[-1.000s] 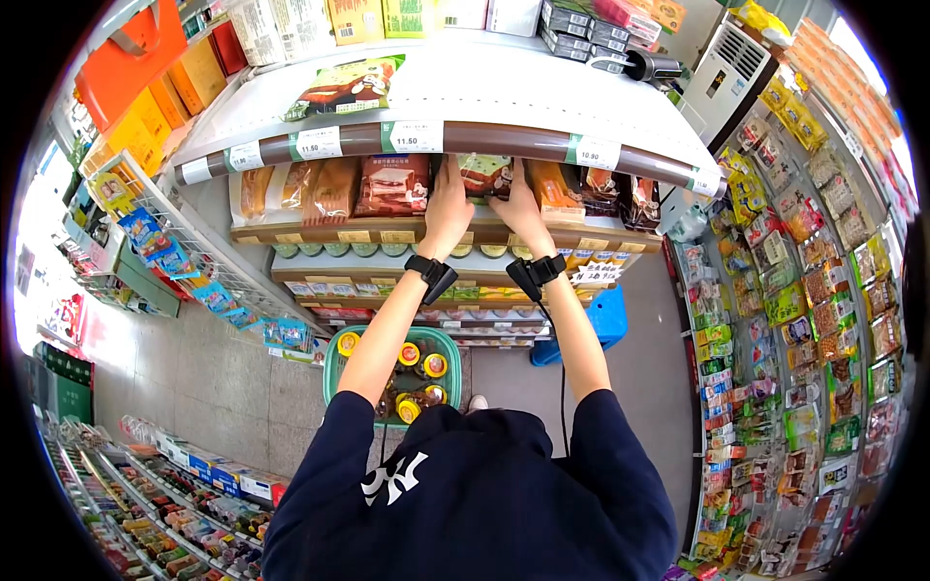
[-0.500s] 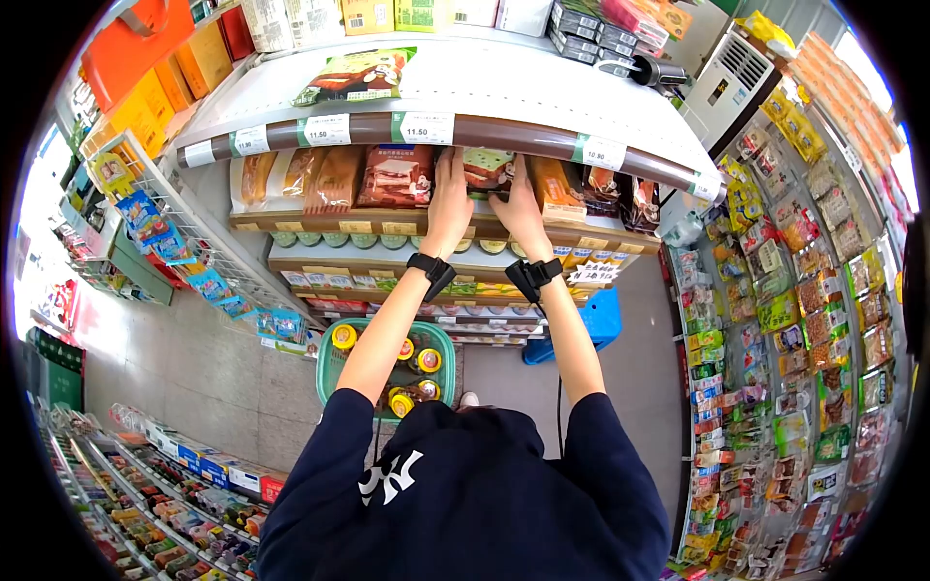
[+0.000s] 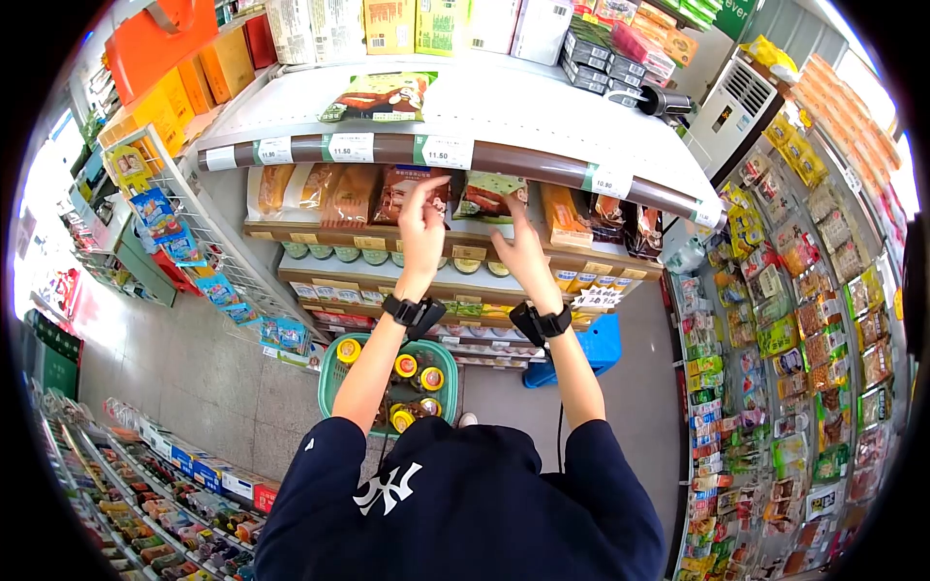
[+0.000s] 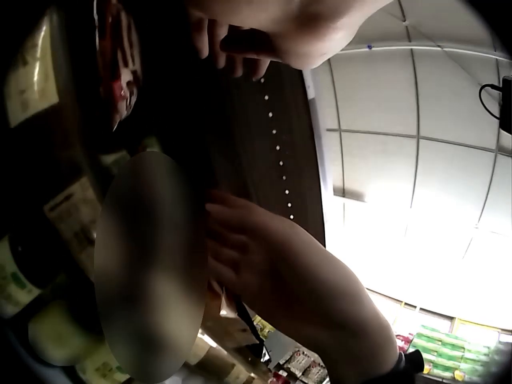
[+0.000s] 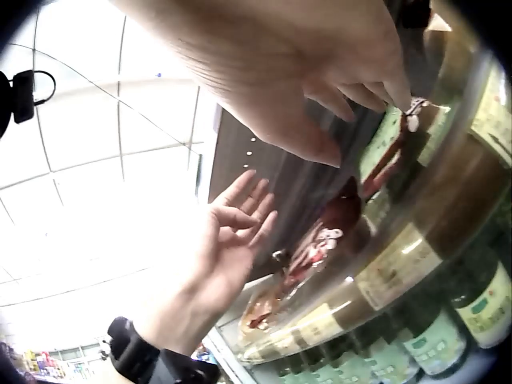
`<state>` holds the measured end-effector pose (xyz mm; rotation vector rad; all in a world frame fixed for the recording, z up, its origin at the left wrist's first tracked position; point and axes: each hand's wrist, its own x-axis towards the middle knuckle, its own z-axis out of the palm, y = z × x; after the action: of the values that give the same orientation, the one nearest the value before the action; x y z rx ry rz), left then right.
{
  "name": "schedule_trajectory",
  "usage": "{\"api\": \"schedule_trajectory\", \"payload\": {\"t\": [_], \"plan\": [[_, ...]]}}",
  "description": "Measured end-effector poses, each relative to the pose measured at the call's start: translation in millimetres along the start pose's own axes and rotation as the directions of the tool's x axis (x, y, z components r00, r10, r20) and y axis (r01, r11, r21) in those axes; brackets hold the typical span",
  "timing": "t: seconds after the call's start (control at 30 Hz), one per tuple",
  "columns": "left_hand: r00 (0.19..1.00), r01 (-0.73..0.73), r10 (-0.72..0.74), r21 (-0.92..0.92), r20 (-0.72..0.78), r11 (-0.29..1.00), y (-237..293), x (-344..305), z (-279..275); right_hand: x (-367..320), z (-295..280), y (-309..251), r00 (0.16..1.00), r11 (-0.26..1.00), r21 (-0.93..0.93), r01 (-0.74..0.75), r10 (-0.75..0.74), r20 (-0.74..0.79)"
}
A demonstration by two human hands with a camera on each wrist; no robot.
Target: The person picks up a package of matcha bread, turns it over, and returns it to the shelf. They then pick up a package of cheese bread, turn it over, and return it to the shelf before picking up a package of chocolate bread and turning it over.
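A green and brown snack bag point(image 3: 489, 186) lies on the shelf under the white top in the head view, between other packets. Just in front of it hangs my right hand point(image 3: 524, 254), its fingers loosely bent and holding nothing. My left hand point(image 3: 422, 242) hovers before a red-brown bread packet point(image 3: 395, 197), fingers loosely spread and also bare. In the right wrist view the left hand point(image 5: 228, 252) turns its palm up, while the right hand point(image 5: 320, 72) reaches over toward the green bag point(image 5: 384, 148).
A similar green bag point(image 3: 383, 97) lies on the white top shelf point(image 3: 523, 107), whose brown lip point(image 3: 523, 165) overhangs the packets. Below left stands a green basket point(image 3: 451, 373) with several yellow-lidded jars. A blue stool point(image 3: 601, 344) and a rack of snacks point(image 3: 785, 339) are on the right.
Both hands have let go of the green bag's sides and drawn back toward the body, the left hand moving leftward. The bag stays on the shelf.
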<state>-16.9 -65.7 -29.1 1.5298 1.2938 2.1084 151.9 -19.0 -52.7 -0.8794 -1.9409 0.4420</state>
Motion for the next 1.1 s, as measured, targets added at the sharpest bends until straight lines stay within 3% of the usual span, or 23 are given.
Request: {"api": "schedule_trajectory", "payload": {"t": [0.07, 0.1, 0.13, 0.27, 0.33, 0.4, 0.47, 0.6, 0.63, 0.73, 0.77, 0.87, 0.93, 1.0, 1.03, 1.1], "plan": [[0.993, -0.088, 0.090, 0.030, -0.080, 0.996, 8, 7, -14, 1, -8, -29, 0.994, 0.998, -0.053, -0.027, 0.033, 0.108], [0.974, -0.177, 0.193, 0.135, -0.115, 0.975, 17, 11, -22, 5, -13, -44, 0.987, 0.998, 0.056, -0.012, 0.003, 0.159], [0.975, -0.155, 0.165, 0.075, -0.147, 0.985, 17, 15, -29, 6, -16, -54, 0.987, 0.998, 0.059, -0.011, 0.001, 0.159], [0.945, -0.213, 0.242, 0.145, -0.220, 0.966, 34, 28, -61, 14, -22, -98, 0.948, 0.972, 0.207, -0.115, 0.045, 0.314], [0.942, -0.227, 0.255, 0.145, -0.219, 0.963, 43, 37, -74, 18, -19, -110, 0.941, 0.936, 0.339, -0.093, -0.028, 0.336], [0.949, -0.210, 0.230, 0.111, -0.217, 0.971, 56, 44, -86, 26, -18, -122, 0.942, 0.939, 0.339, -0.059, -0.061, 0.330], [0.930, -0.256, 0.304, 0.227, -0.208, 0.940, 72, 51, -96, 35, -20, -135, 0.919, 0.896, 0.441, -0.049, -0.132, 0.370], [0.938, -0.234, 0.287, 0.259, -0.193, 0.937, 84, 70, -109, 60, -18, -156, 0.938, 0.893, 0.448, 0.036, -0.185, 0.292], [0.954, -0.204, 0.253, 0.269, -0.162, 0.941, 86, 74, -112, 65, -15, -159, 0.957, 0.860, 0.510, -0.023, -0.129, 0.260], [0.977, -0.164, 0.191, 0.237, -0.098, 0.958, 74, 90, -118, 90, -13, -165, 0.974, 0.866, 0.483, 0.128, -0.201, 0.101], [0.984, -0.152, 0.170, 0.231, -0.062, 0.961, 71, 93, -119, 97, -10, -164, 0.977, 0.834, 0.540, 0.112, -0.193, 0.094], [0.976, -0.201, 0.219, 0.331, -0.017, 0.922, 73, 96, -120, 110, 0, -167, 0.981, 0.813, 0.553, 0.182, -0.191, -0.043], [0.969, -0.231, 0.248, 0.328, -0.009, 0.916, 69, 102, -121, 119, 5, -166, 0.981, 0.836, 0.517, 0.183, -0.190, -0.040], [0.962, -0.258, 0.272, 0.323, 0.000, 0.911, 66, 110, -124, 131, 12, -159, 0.968, 0.953, 0.179, 0.243, -0.226, -0.111], [0.969, -0.234, 0.248, 0.370, 0.009, 0.899, 65, 115, -125, 136, 13, -157, 0.968, 0.955, 0.177, 0.240, -0.223, -0.112], [0.978, -0.202, 0.207, 0.409, 0.031, 0.890, 62, 127, -128, 147, 16, -155, 0.994, 0.980, 0.180, 0.085, -0.072, -0.079]]}}
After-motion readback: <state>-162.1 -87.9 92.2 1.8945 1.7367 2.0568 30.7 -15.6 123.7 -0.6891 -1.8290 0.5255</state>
